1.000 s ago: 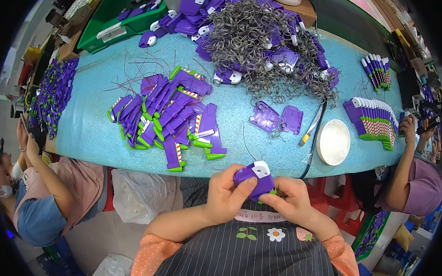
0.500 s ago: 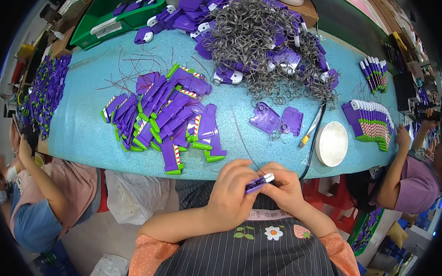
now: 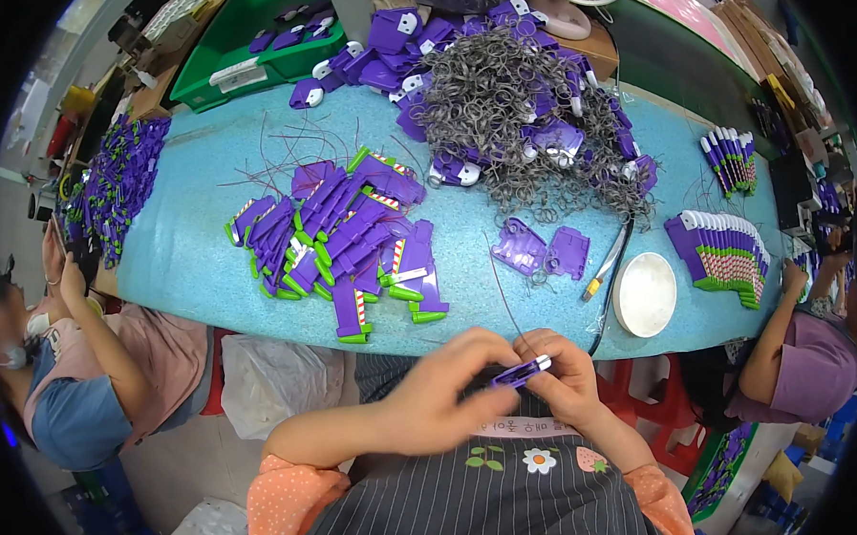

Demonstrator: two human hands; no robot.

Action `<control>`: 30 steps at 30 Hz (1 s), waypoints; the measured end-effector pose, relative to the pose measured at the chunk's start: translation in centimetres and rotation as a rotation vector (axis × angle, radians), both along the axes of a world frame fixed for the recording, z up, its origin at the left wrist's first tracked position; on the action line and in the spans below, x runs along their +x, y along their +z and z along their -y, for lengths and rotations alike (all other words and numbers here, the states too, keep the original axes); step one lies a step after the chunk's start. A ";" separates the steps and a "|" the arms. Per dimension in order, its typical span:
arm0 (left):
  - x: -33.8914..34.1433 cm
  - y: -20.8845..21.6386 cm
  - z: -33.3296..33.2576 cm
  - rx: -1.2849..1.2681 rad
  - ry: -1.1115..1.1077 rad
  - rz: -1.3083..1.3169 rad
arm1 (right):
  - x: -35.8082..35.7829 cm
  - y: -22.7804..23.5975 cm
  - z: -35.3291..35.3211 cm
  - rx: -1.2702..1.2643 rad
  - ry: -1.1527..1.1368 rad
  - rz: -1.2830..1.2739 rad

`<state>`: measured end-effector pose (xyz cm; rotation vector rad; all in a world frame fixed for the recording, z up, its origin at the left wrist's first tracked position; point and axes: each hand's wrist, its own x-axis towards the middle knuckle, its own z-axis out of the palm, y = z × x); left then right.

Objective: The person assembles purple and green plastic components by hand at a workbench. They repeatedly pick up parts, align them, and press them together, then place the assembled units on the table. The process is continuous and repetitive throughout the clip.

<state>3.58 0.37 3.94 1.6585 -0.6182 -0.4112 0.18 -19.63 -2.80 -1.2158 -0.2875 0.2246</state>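
Note:
My right hand (image 3: 565,378) grips a small purple plastic piece (image 3: 517,374) with a white end, held edge-on in front of my apron. A thin dark wire (image 3: 502,288) rises from beside the piece over the table edge. My left hand (image 3: 450,389), slightly blurred, is beside the piece with thumb and fingers apart. Whether its fingertips touch the piece is hard to make out. Beyond my hands lies a heap of purple parts with green ends (image 3: 351,242), several trailing thin wires. Two loose purple shells (image 3: 519,247) lie right of that heap.
A large pile of grey wire coils (image 3: 498,102) covers purple-and-white parts at the back. To the right are a yellow-handled cutter (image 3: 596,281), a white bowl (image 3: 645,296) and a neat row of parts (image 3: 724,255). A green bin (image 3: 191,82) stands back left. Co-workers sit on both sides.
My left hand has loosened from the piece and shifted left and down. The right hand keeps the piece, which has moved slightly right and down. The whole view has shifted a little.

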 end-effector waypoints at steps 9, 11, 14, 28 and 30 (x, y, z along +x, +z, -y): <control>4.4 -1.8 0.2 -0.129 -0.330 -0.716 | 1.2 1.5 0.6 -0.325 0.029 0.145; 4.6 -2.0 0.3 -0.105 -0.355 -0.696 | 1.1 1.5 0.5 -0.342 0.027 0.140; 4.8 -2.1 0.3 -0.124 -0.336 -0.653 | 1.1 1.3 0.4 -0.302 0.015 0.082; 22.5 -4.0 -8.3 0.705 0.690 0.866 | 6.9 8.5 14.9 -0.621 -0.968 0.276; 25.8 -4.1 -7.5 0.799 0.525 1.069 | 8.8 5.0 19.1 -0.706 -0.896 0.206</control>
